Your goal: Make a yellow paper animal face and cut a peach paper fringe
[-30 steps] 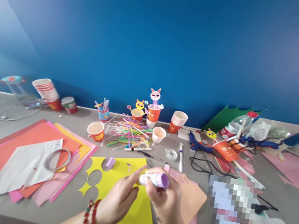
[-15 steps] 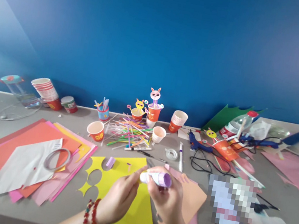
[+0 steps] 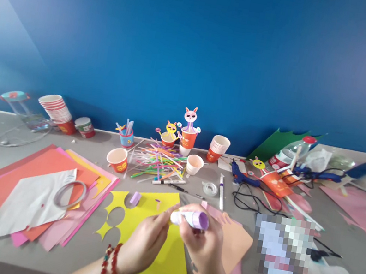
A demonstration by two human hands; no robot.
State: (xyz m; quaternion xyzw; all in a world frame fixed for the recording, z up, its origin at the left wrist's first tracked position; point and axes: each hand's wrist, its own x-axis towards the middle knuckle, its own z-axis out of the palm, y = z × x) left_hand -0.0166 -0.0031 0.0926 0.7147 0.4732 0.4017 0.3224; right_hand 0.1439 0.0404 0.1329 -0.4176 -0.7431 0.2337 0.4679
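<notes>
My right hand (image 3: 204,243) is wrapped round a glue stick (image 3: 190,218) with a white body and a purple base. It lies nearly level, its far end pointing left. My left hand (image 3: 147,243), a red bead bracelet at the wrist, is pinched at the tip of the stick. A trace of yellow shows at its fingertips, but what they hold is too small to make out. Under both hands lies a yellow sheet (image 3: 171,259) with round cutouts along its left edge. On that sheet rests a small purple cap (image 3: 135,198).
Coloured papers (image 3: 26,171) with a tape roll (image 3: 70,195) lie left. Drinking straws (image 3: 157,163) are heaped behind the sheet, between paper cups (image 3: 118,159). Animal-faced cup figures (image 3: 188,133) stand by the wall. A blue glue gun (image 3: 242,174) and its cord lie right; peach paper (image 3: 237,244) is beside my right hand.
Hardly anything differs. The glue stick and my right hand have shifted very slightly left; my left hand keeps its place and its pinch.
</notes>
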